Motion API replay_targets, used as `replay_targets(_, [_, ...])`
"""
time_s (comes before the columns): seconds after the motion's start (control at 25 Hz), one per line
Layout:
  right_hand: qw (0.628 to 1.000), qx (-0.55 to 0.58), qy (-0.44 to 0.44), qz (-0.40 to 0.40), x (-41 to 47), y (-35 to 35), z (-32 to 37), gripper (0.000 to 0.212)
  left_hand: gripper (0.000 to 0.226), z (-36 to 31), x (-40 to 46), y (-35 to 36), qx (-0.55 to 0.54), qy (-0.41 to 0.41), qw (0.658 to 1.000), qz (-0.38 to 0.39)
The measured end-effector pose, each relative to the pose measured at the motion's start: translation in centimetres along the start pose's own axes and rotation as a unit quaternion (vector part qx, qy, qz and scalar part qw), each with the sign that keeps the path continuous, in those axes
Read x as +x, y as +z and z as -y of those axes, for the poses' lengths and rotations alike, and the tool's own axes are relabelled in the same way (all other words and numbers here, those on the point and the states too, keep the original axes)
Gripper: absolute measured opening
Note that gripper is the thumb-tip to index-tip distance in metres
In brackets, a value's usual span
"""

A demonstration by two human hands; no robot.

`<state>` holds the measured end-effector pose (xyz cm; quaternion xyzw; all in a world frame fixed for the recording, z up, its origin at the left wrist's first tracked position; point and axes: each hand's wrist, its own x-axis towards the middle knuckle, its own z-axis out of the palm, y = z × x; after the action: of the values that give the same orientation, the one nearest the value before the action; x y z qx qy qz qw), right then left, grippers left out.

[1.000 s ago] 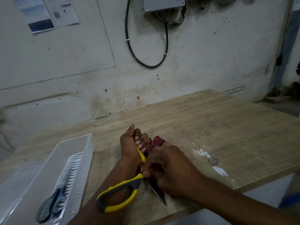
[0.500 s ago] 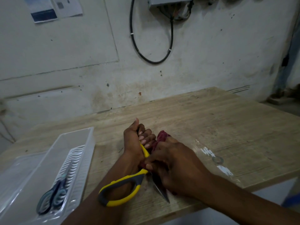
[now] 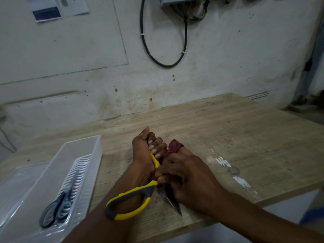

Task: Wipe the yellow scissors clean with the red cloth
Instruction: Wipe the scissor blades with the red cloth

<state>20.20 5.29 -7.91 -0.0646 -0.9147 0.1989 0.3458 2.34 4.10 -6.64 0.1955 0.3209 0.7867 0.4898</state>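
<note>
While the left hand (image 3: 146,151) grips one yellow handle, the yellow scissors (image 3: 133,199) lie open on the table (image 3: 245,137), blade tip pointing back at the person. The right hand (image 3: 189,179) squeezes the red cloth (image 3: 175,146) around the blade, so it sits nearest. I think the wipe should slide along the blade toward the tip.

We see yellow-and-grey handles on the scissors (image 3: 129,200), a dark red cloth (image 3: 174,146), a pale ribbed tray (image 3: 82,165) holding seemingly blue-grey scissors (image 3: 56,209), a tan wood-grain table (image 3: 228,137).
</note>
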Motion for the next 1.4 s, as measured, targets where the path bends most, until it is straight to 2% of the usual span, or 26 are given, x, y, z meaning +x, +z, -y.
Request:
replay_targets(0.08, [0.999, -0.026, -0.022, 0.012, -0.9, -0.8, -0.5, 0.016, 0.068, 0.1, 0.1, -0.2, -0.008, -0.011, 1.0, 0.007])
replay_targets(0.16, [0.999, -0.004, -0.017, 0.027, -0.7, -1.9, -0.5, 0.015, 0.067, 0.2, 0.1, 0.0, -0.006, -0.013, 1.0, 0.01])
replay_targets(0.28, [0.999, 0.033, 0.022, -0.037, 1.2, -2.1, -0.2, 0.013, 0.063, 0.1, 0.2, 0.5, -0.002, -0.007, 1.0, -0.003])
replay_targets(0.4, [1.0, 0.003, 0.005, -0.009, 1.5, -0.7, 0.1, 0.011, 0.066, 0.0, 0.3, 0.2, 0.023, 0.009, 1.0, -0.012])
replay_targets(0.6, [0.999, -0.026, -0.023, 0.019, -0.7, -1.6, -0.3, 0.015, 0.065, 0.1, 0.0, 0.0, -0.001, -0.006, 1.0, -0.001])
replay_targets(0.76, [0.998, 0.025, 0.037, -0.042, 1.0, -2.0, -0.1, 0.012, 0.061, 0.2, -0.1, 0.6, -0.006, -0.009, 1.0, -0.006])
replay_targets(0.88, [1.0, 0.003, 0.021, 0.004, 0.4, -1.2, 0.3, 0.015, 0.062, 0.1, -0.2, 0.4, -0.019, -0.008, 1.0, -0.003])
replay_targets(1.08, [0.991, -0.114, 0.005, 0.074, -0.9, -2.5, -0.6, 0.015, 0.063, 0.3, -0.1, 0.0, -0.043, -0.031, 0.999, 0.014])
replay_targets(1.24, [0.996, 0.006, 0.074, -0.045, 0.3, -2.2, 0.2, 0.013, 0.062, 0.2, -0.2, 0.4, -0.032, -0.02, 0.999, 0.01])
replay_targets(1.4, [0.998, -0.008, 0.042, 0.048, -0.6, -1.8, 1.1, 0.023, 0.064, -0.1, 0.1, 0.2, -0.033, -0.02, 0.999, 0.013])
